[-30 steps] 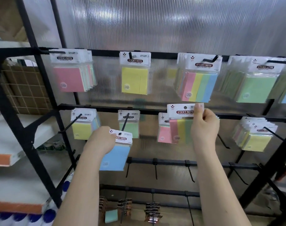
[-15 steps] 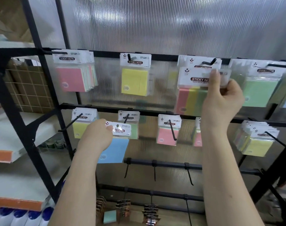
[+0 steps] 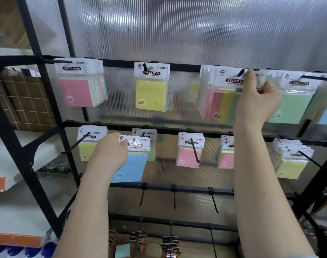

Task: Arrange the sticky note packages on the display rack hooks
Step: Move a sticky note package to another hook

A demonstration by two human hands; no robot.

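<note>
Right hand (image 3: pixel 256 103) raised to top rail of display rack (image 3: pixel 47 138), pinching white header card of striped sticky note package (image 3: pixel 225 101) between thumb and fingers, card hole at the tip of third top-row hook (image 3: pixel 240 72), in front of matching packages already hung there. Left hand (image 3: pixel 110 153) lower, at second rail, gripping header of blue sticky note package (image 3: pixel 132 164), held tilted in front of the green pack on the second hook; not hung. Pink-fronted stack (image 3: pixel 77 92) and yellow pack (image 3: pixel 151 94) hanging on top row to the left. Third rail hooks (image 3: pixel 174 198) bare
</note>
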